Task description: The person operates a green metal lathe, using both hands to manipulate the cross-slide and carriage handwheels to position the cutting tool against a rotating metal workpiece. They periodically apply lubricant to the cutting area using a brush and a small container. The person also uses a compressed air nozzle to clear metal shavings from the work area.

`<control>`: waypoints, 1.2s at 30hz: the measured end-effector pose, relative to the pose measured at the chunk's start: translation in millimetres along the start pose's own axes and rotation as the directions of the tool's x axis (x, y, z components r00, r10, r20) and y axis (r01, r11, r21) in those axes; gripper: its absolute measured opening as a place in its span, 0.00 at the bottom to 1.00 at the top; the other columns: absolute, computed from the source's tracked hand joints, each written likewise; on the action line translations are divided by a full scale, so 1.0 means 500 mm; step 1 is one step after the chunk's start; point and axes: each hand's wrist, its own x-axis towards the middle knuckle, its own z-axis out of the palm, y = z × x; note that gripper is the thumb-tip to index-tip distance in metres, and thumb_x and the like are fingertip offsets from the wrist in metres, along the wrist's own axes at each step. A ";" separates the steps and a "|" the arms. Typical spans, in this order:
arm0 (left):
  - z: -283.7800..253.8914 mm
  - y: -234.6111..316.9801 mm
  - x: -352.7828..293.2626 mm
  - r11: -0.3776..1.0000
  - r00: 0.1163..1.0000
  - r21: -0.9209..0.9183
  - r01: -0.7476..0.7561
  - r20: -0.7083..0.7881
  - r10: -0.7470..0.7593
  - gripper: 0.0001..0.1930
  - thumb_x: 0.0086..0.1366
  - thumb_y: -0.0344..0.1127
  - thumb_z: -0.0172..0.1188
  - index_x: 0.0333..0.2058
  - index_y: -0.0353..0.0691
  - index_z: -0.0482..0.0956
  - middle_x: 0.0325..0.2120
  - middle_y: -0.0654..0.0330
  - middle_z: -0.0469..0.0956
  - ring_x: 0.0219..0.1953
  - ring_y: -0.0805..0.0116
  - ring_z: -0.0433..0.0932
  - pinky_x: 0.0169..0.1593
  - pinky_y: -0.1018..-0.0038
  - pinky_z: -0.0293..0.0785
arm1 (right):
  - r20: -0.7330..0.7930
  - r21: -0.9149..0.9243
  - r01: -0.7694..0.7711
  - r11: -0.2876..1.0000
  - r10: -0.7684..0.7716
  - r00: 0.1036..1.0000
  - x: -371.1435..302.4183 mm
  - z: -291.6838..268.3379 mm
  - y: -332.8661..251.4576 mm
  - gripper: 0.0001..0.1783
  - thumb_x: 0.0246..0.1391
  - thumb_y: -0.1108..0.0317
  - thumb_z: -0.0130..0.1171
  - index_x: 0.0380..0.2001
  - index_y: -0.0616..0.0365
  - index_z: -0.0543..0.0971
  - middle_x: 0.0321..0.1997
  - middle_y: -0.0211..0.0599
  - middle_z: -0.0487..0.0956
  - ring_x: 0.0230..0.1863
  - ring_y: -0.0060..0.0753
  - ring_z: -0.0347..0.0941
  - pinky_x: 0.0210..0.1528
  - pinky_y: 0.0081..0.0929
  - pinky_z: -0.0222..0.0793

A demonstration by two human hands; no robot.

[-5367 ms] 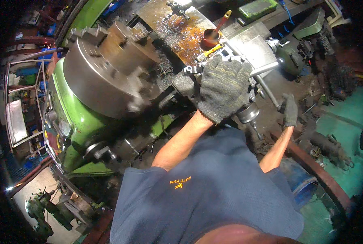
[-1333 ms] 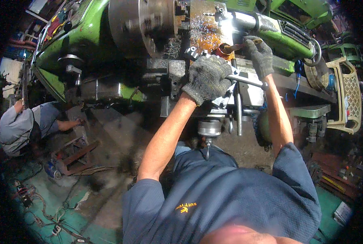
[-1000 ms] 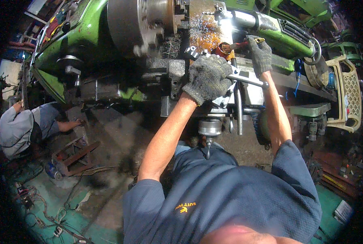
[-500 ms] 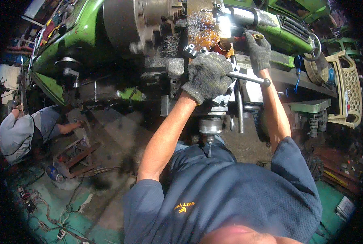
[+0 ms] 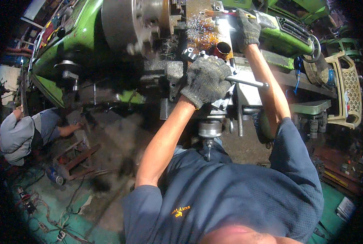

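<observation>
My left hand (image 5: pixel 209 79), in a dark grey knit glove, is closed over the top of the lathe's tool post, on the inner end of a metal lever (image 5: pixel 248 82) that sticks out to the right. My gloved right hand (image 5: pixel 247 30) grips a brush (image 5: pixel 226 14) with a red handle and yellow end. Its bristles point left over the far part of an oily, orange-brown plate (image 5: pixel 205 34) strewn with metal chips. A reddish-brown cup (image 5: pixel 222 49) with a dark inside stands just beyond my left hand. My left fingers are mostly hidden beneath the glove's back.
A large lathe chuck (image 5: pixel 136 28) is at the far left, its jaws blurred. The green tailstock (image 5: pixel 291 38) lies to the right with a handwheel (image 5: pixel 315 46). A steel hand dial (image 5: pixel 210 129) projects toward my waist. Another person (image 5: pixel 21 134) crouches at left; a beige plastic chair (image 5: pixel 348 89) stands right.
My right hand has moved away from me and slightly left, carrying the brush from beside the cup to over the far part of the chip-covered plate. My left hand has stayed nearly still.
</observation>
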 end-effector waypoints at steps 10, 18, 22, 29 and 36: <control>-0.004 0.004 0.005 1.000 1.000 -0.014 0.021 0.023 -0.021 0.09 0.47 0.40 0.63 0.24 0.43 0.80 0.25 0.52 0.77 0.32 0.51 0.77 0.40 0.57 0.72 | -0.206 -0.222 -0.085 0.971 0.039 0.978 0.034 0.075 0.031 0.17 0.54 0.55 0.65 0.37 0.59 0.83 0.34 0.44 0.85 0.37 0.39 0.82 0.43 0.33 0.74; -0.003 0.002 0.004 0.999 0.998 -0.026 0.032 0.047 -0.031 0.09 0.47 0.40 0.64 0.26 0.42 0.81 0.26 0.53 0.78 0.33 0.51 0.77 0.40 0.57 0.72 | -0.165 -0.006 -0.067 0.998 0.065 0.984 0.018 0.056 0.010 0.16 0.56 0.57 0.65 0.38 0.60 0.83 0.33 0.38 0.86 0.34 0.31 0.82 0.41 0.31 0.74; -0.009 0.009 0.010 0.999 0.998 -0.024 0.033 0.060 -0.031 0.10 0.47 0.40 0.63 0.27 0.41 0.82 0.27 0.53 0.78 0.34 0.51 0.78 0.40 0.57 0.73 | -0.182 -0.108 -0.042 0.993 0.022 0.983 0.029 0.066 0.019 0.16 0.56 0.57 0.65 0.37 0.60 0.83 0.32 0.38 0.85 0.33 0.32 0.81 0.40 0.30 0.74; -0.009 0.005 0.006 0.999 0.998 -0.016 0.032 0.058 -0.031 0.11 0.46 0.41 0.64 0.27 0.41 0.82 0.28 0.53 0.79 0.35 0.52 0.79 0.41 0.58 0.74 | 0.084 0.142 -0.060 0.988 0.048 0.995 0.014 0.094 -0.010 0.12 0.55 0.63 0.67 0.41 0.54 0.84 0.33 0.35 0.86 0.36 0.26 0.82 0.40 0.27 0.77; -0.003 -0.003 0.001 0.999 1.000 -0.032 0.015 0.023 -0.014 0.11 0.45 0.41 0.65 0.26 0.41 0.82 0.27 0.54 0.79 0.34 0.52 0.79 0.41 0.58 0.74 | 0.146 0.025 0.006 1.000 -0.009 0.989 0.026 0.125 -0.010 0.11 0.54 0.63 0.66 0.40 0.54 0.84 0.36 0.36 0.86 0.37 0.28 0.83 0.43 0.27 0.77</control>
